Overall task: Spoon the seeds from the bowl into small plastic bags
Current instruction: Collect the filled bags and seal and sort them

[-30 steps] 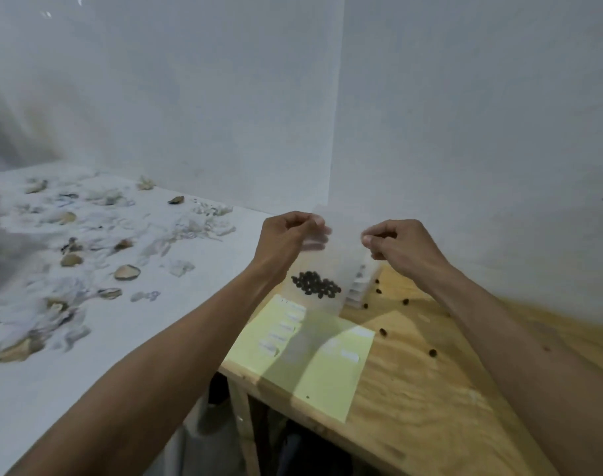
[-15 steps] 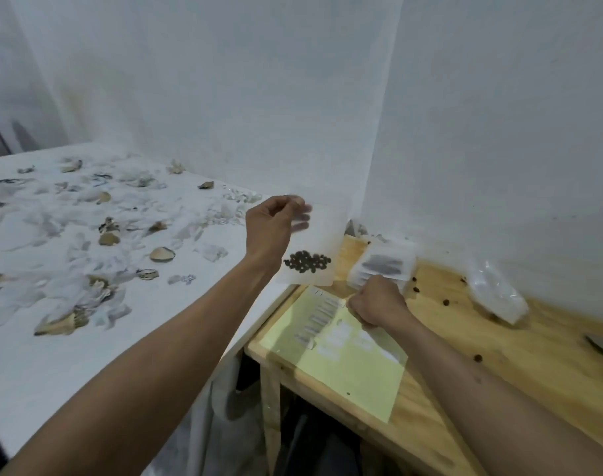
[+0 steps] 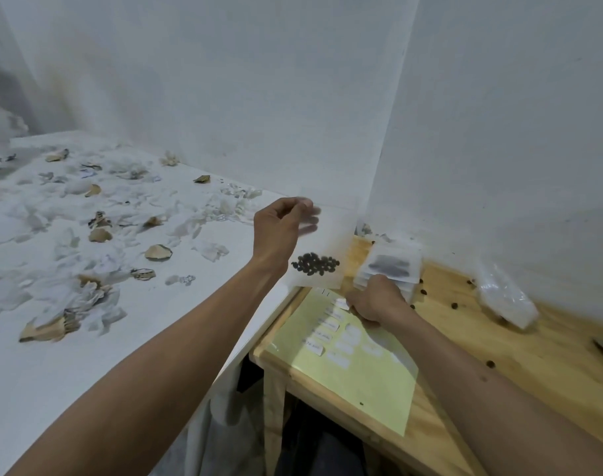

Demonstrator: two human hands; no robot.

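My left hand (image 3: 279, 231) pinches the top left corner of a small clear plastic bag (image 3: 327, 242) and holds it upright in the air. A cluster of dark seeds (image 3: 315, 263) lies at the bottom of that bag. My right hand (image 3: 375, 298) rests low on the yellow-green label sheet (image 3: 368, 379), fingers curled at one white label; whether it grips the label I cannot tell. Just behind that hand is a stack of filled bags (image 3: 391, 266). No bowl or spoon is in view.
The wooden table (image 3: 547, 345) carries loose dark seeds (image 3: 454, 305) and a bundle of clear bags (image 3: 506, 297) near the wall. To the left, a white table (image 3: 87, 355) is strewn with husks and white scraps (image 3: 97, 231). White walls close the corner behind.
My right hand let go of the bag's top and dropped to the label sheet. My left hand now holds the seed bag alone. The view swung right, showing more of the wooden table.
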